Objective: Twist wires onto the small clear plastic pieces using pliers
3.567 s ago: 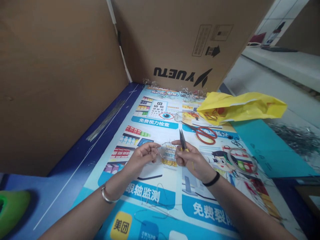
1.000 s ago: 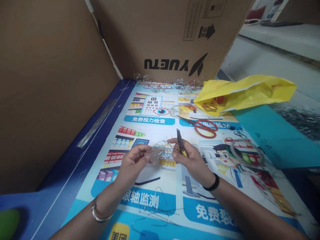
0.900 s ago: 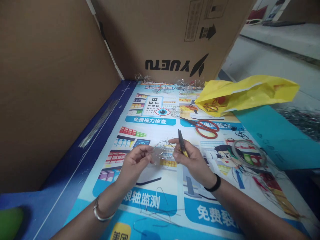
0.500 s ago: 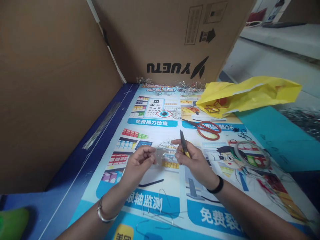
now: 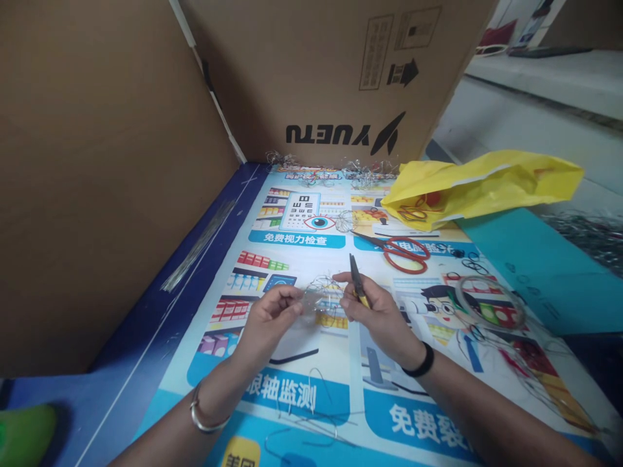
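Between my two hands is a loose, rounded tangle of thin silvery wire (image 5: 322, 292), its fine strands hard to make out against the printed sheet. My left hand (image 5: 275, 314) pinches the wire's left edge between thumb and fingers. Small pliers (image 5: 359, 282) with dark jaws and a yellow handle are gripped in my right hand (image 5: 372, 308), jaws pointing up and away. The right index finger reaches toward the wire's right side; whether it touches is unclear. Several loose bent wires (image 5: 316, 428) lie on the sheet nearer to me.
Red-handled scissors (image 5: 406, 254) lie beyond my right hand, near a yellow bag (image 5: 481, 188). A wire coil (image 5: 491, 303) rests at right. Straight wires (image 5: 199, 246) lie at left. Cardboard walls (image 5: 316, 78) stand behind and left; wire clumps (image 5: 365, 174) sit along the back.
The hands, wire and pliers hold almost the same place. Only a very slight shift of the view and of the pliers shows.
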Tool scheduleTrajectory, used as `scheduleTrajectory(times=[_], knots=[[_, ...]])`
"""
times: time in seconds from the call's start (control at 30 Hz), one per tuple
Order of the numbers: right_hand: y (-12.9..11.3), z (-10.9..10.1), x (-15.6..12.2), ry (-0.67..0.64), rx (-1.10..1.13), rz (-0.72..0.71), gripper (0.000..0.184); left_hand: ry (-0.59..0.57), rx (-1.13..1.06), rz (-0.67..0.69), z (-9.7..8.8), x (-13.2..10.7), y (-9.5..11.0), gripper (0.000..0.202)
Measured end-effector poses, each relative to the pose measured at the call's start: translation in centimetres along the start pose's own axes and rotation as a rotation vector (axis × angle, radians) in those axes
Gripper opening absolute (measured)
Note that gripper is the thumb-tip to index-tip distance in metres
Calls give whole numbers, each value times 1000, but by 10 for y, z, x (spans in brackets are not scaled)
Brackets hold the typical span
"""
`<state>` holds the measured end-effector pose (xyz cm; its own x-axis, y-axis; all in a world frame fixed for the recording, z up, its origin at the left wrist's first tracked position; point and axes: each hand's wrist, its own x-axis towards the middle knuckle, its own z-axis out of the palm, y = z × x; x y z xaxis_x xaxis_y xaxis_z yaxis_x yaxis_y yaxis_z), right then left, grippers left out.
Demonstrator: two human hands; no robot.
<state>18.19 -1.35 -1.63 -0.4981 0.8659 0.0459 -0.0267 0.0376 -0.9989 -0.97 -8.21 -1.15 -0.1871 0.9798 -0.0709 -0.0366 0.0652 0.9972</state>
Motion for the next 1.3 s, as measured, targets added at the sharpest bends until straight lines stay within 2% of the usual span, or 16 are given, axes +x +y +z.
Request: scheduleTrajectory(times=[0.23,0.47,0.8,1.3], knots=[[-3,1,-1,-7,-16,-2,29,23,24,-7,-1,0,1,14],[-2,0,0,-12,-17,-2,29,-117,-19,-27,0,-1,2,22],[-1,0,-1,-11,-4,7,30,-226,-149,-59,0,0,0,22],[-1,0,0,-8,-15,-4,29,-213,-136,-59,1,1,0,22]])
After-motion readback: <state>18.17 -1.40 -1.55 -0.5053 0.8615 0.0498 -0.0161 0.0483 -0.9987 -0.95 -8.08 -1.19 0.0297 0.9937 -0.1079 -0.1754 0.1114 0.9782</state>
